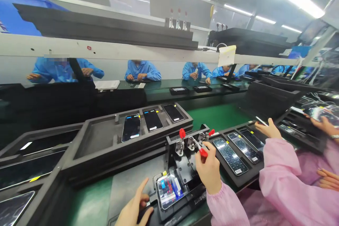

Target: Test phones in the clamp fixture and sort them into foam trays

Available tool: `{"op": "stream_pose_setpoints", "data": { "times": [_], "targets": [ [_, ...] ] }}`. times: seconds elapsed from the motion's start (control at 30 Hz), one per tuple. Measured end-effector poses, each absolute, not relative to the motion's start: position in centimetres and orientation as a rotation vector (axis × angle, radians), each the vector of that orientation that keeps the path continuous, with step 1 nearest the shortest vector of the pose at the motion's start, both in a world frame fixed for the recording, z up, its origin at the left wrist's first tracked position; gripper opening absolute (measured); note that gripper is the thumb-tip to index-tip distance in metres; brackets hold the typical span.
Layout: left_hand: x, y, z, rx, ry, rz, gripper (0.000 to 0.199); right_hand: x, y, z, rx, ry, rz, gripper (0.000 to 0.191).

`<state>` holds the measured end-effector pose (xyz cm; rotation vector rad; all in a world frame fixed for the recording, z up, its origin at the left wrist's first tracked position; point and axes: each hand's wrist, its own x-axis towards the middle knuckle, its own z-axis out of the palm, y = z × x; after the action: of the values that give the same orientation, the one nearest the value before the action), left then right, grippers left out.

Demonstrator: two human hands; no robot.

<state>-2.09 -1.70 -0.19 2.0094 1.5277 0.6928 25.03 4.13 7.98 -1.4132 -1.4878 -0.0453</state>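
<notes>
A black clamping fixture [185,173] with red-tipped toggle clamps stands on the bench in front of me. In its near left slot lies a phone screen [169,189] with a yellow tab and blue and red reflections. My right hand [208,164] is wrapped round a red clamp handle [202,152]. Left of the fixture, my left hand [135,204] has its fingers apart, the fingertips beside the slot's left edge, holding nothing.
Foam trays with phones lie behind [99,123], at the left [60,164] and at the right [239,180]. A co-worker's hand [272,129] holds a white stick over the right tray. People in blue sit across the line.
</notes>
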Motion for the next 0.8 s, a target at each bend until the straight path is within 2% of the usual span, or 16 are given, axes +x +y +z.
{"op": "stream_pose_setpoints", "data": {
  "times": [0.1,0.17,0.33,0.47,0.53,0.67,0.8],
  "targets": [
    [-1.6,-1.2,-0.3,2.022,1.484,0.763,0.053,26.2,4.4,10.3,-1.277,-1.437,-0.196,0.044],
    [-1.2,-0.9,0.1,2.057,1.444,0.776,0.051,27.4,5.4,12.0,-1.260,-1.409,-0.341,0.043],
    [1.2,-0.2,0.8,2.104,1.325,0.768,0.047,29.5,7.4,14.4,-1.243,-1.562,-0.319,0.016],
    [2.8,0.3,2.2,2.165,1.301,0.719,0.042,29.8,5.6,12.1,-1.233,-1.470,-0.418,0.010],
    [3.1,0.5,3.4,2.233,1.284,0.666,0.042,29.9,4.1,9.5,-1.281,-1.447,-0.513,0.014],
    [3.6,0.9,5.0,2.439,1.264,0.505,0.055,29.9,2.5,5.1,-1.554,-1.592,-0.586,0.030],
    [3.4,1.0,5.2,2.570,1.245,0.436,0.061,29.8,2.5,4.4,-1.680,-1.649,-0.483,0.031]
  ]
}}
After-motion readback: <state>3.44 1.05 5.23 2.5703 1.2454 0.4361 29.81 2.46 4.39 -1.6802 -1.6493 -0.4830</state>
